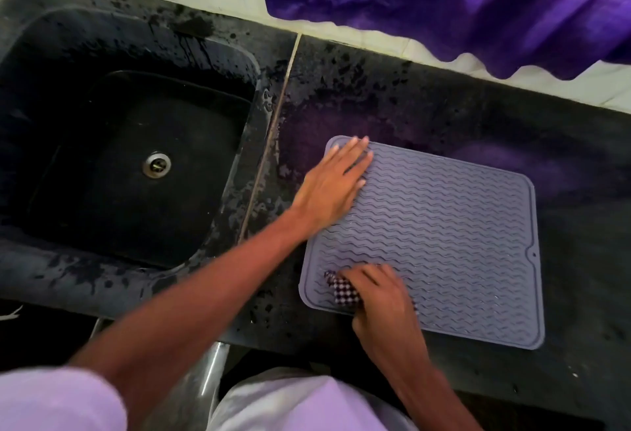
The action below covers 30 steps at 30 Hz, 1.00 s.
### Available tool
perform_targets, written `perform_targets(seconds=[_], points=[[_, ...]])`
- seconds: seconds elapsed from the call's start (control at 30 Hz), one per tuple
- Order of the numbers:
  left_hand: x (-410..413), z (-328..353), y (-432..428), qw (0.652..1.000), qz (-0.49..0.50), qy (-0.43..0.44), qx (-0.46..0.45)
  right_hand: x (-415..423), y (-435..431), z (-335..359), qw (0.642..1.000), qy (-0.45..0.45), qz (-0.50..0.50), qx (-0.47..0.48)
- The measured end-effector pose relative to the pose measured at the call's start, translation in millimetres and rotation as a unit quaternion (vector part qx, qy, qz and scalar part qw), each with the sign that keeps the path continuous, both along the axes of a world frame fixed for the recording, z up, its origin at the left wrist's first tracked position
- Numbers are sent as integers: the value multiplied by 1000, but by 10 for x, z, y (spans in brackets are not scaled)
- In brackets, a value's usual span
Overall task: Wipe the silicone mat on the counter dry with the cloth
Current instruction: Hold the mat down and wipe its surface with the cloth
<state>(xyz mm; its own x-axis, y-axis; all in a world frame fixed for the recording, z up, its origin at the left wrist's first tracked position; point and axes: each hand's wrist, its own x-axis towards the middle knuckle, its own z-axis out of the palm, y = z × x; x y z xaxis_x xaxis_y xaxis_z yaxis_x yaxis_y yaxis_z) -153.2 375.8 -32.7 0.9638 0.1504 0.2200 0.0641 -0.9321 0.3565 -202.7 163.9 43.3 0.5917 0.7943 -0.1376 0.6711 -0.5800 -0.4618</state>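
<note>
Gripping cloth (pixel 342 291) — right hand (pixel 383 301) on mat (pixel 461 225)

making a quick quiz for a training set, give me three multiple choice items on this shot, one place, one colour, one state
1. Where is the sink relative to the silicone mat? A) right of it B) left of it C) on top of it
2. What colours is the cloth? A) plain yellow B) plain green C) dark and white checks
3. What is the left hand doing? A) pressing flat on the mat B) gripping the cloth C) reaching into the sink
Answers: 1 B, it lies beyond the mat's left edge; 2 C, checks show beside the right hand; 3 A, straight fingers lie on the mat's far left corner.
</note>
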Motion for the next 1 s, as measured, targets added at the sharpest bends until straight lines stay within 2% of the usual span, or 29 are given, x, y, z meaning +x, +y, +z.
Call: perform_targets(seconds=[0.07, 0.17, 0.27, 0.4, 0.6, 0.83, 1.0], points=[[-204, -110, -246, 995, 39, -28, -84, 88, 52, -3, 997, -72, -8, -12], [-238, -210, -328, 993, 46, -16, -109, 87, 185, -148, 989, -148, 13, -15], [-207, -187, -332, 987, 74, 2, -143, 1, 230, -351, 983, -184, 18, 6], [-209, -190, -434, 986, 122, -2, -115, 23, 174, -402, 976, -215, 11, 19], [-233, -178, -458, 992, 119, -1, -36, 214, -151, -396, 973, -231, 8, 0], [-229, -189, -464, 992, 122, -11, -32, 642, -909, -367, 967, -248, -8, -64], [-232, -190, -471, 991, 126, -21, -37, 905, -1436, -249, 960, -238, -80, -123]])
